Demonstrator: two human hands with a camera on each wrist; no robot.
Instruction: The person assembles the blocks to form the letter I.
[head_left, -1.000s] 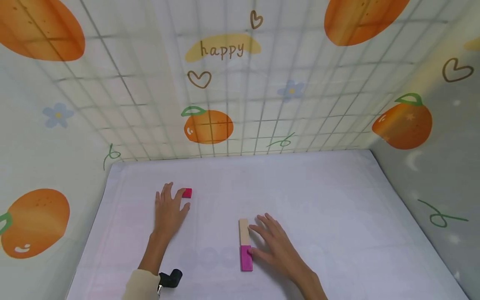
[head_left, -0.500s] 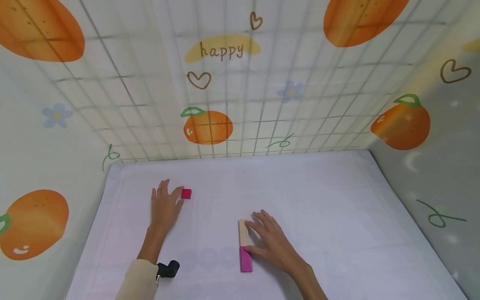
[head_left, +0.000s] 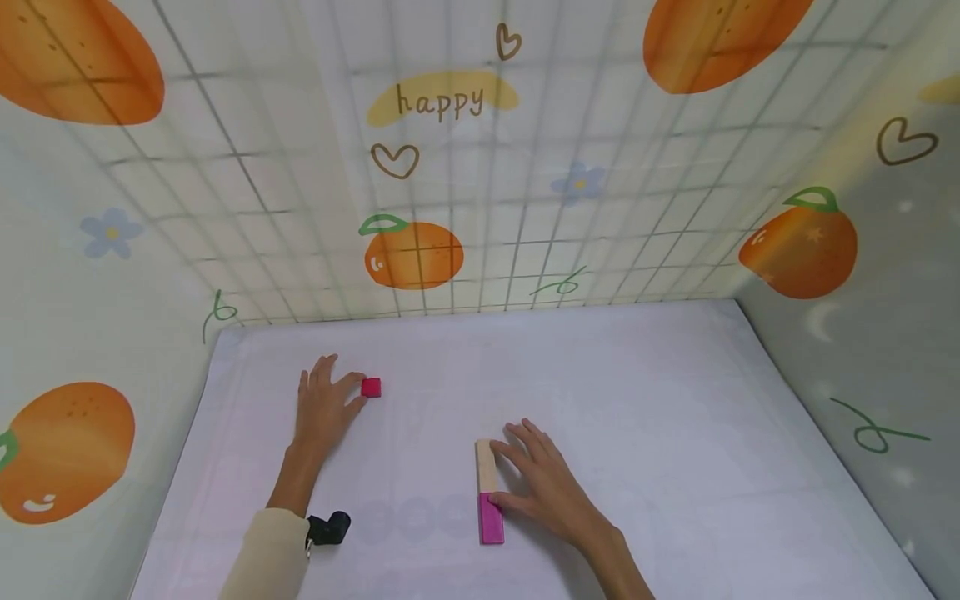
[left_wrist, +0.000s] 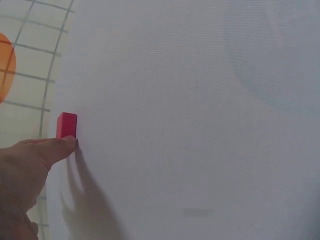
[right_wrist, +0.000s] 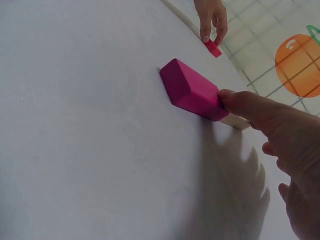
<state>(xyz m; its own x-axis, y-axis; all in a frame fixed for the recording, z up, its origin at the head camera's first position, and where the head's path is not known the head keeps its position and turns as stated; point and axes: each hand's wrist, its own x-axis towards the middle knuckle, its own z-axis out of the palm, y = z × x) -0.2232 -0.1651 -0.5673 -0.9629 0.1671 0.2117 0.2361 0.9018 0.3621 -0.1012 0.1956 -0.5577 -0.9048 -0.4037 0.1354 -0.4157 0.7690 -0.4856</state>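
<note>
In the head view, a small red block (head_left: pixel 372 387) lies toward the table's far left. My left hand (head_left: pixel 321 414) pinches its near-left end between thumb and index finger, the other fingers spread. The left wrist view shows the thumb tip against the lower part of the red block (left_wrist: pixel 67 125). Nearer me, a magenta block (head_left: pixel 491 522) and a beige wooden block (head_left: pixel 486 467) form a straight end-to-end row. My right hand (head_left: pixel 551 490) rests along its right side, index tip at the beige block's far end, thumb on the magenta block (right_wrist: pixel 192 90).
A white tabletop (head_left: pixel 660 400) carries the blocks. Cloth walls printed with oranges, hearts and a grid (head_left: pixel 480 208) rise at the back and sides. A black device (head_left: pixel 330 528) sits on my left wrist beside the beige sleeve (head_left: pixel 262 554).
My left hand has shifted slightly left, its fingertips now at the red block's left end. My right hand has moved a little left and away from me, its index tip reaching the beige block.
</note>
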